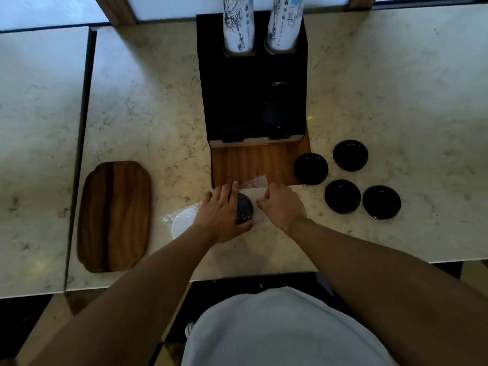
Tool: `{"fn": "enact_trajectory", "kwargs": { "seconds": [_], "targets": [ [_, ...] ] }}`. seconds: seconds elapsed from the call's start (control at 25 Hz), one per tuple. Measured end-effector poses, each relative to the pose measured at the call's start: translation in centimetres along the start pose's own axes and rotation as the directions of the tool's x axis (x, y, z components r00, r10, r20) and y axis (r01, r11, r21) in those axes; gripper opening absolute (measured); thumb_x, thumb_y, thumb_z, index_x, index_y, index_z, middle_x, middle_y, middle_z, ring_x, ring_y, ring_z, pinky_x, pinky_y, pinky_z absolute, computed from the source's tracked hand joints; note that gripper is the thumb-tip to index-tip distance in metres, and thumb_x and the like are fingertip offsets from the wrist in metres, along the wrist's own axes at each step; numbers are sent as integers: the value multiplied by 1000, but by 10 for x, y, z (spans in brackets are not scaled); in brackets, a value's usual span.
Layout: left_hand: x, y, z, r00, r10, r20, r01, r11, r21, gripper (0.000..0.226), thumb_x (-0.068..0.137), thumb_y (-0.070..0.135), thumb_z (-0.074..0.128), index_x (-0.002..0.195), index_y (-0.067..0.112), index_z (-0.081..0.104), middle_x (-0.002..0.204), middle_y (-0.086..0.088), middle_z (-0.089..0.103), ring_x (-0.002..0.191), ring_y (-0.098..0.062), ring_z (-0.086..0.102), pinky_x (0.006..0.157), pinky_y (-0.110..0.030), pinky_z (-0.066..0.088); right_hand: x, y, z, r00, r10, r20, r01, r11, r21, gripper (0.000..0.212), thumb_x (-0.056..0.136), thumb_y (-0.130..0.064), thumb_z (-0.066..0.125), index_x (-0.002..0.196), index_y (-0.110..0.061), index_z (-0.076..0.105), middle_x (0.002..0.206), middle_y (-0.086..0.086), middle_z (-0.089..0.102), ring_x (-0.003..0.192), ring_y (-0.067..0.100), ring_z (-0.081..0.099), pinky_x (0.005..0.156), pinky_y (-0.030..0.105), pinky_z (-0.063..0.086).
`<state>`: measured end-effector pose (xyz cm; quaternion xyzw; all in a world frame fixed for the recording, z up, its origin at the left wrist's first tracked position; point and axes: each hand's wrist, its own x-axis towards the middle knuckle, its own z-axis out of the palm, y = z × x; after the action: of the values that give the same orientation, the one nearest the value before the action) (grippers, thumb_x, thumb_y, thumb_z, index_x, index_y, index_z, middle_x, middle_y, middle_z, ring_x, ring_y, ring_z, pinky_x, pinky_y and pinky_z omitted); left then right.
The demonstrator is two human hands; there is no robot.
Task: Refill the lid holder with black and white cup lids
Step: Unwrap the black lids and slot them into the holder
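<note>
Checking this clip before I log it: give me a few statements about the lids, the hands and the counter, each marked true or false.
1. Four loose black lids lie on the counter to the right of the holder. True.
2. The left hand grips a stack of black lids in a clear plastic sleeve. True.
3. The right hand rests flat on the wooden tray. False: it pinches the plastic sleeve beside the stack; the tray lies far to the left, untouched.
4. The white lids are stacked inside the holder. False: they lie on the counter, in plastic, under the left forearm.
5. Two stacks of paper cups stand at the back of the holder. True.
</note>
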<state>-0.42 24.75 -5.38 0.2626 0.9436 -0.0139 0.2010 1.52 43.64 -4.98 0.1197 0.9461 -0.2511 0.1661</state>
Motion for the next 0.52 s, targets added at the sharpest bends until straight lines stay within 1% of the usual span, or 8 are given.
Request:
{"fn": "enact_trajectory", "kwargs": {
  "seconds": [0.12,0.28,0.44,0.52],
  "targets": [
    [-2,3,5,1000,-12,-15,12,1000,3,110,83,83,27,158,3,17,147,-15,42,131,-34,43,108,-49,38,3,1,0,1000,17,11,-17,999,-38,30,94,-38,60,106,-11,63,105,8,64,93,25,62,76,38,53],
    [-2,5,8,1000,-14,-21,15,1000,21,109,85,81,25,157,0,17,144,-16,43,130,-34,42,107,-50,37,4,3,0,999,31,16,-30,998,-56,27,91,-35,57,99,-11,66,97,8,66,87,25,63,70,34,50],
    [-2,4,8,1000,-14,-16,14,1000,14,108,85,81,26,158,1,17,145,-16,43,131,-35,41,109,-51,36,4,5,-3,998,63,12,-63,998,8,23,90,-34,57,90,-12,66,91,6,66,82,23,63,69,36,52],
    [-3,4,8,1000,-13,-22,14,1000,11,108,86,82,26,158,2,17,146,-16,42,133,-35,40,110,-51,35,4,12,-7,995,99,-11,-99,994,57,20,89,-32,58,85,-13,64,86,4,64,78,22,61,64,35,50]
  ]
}}
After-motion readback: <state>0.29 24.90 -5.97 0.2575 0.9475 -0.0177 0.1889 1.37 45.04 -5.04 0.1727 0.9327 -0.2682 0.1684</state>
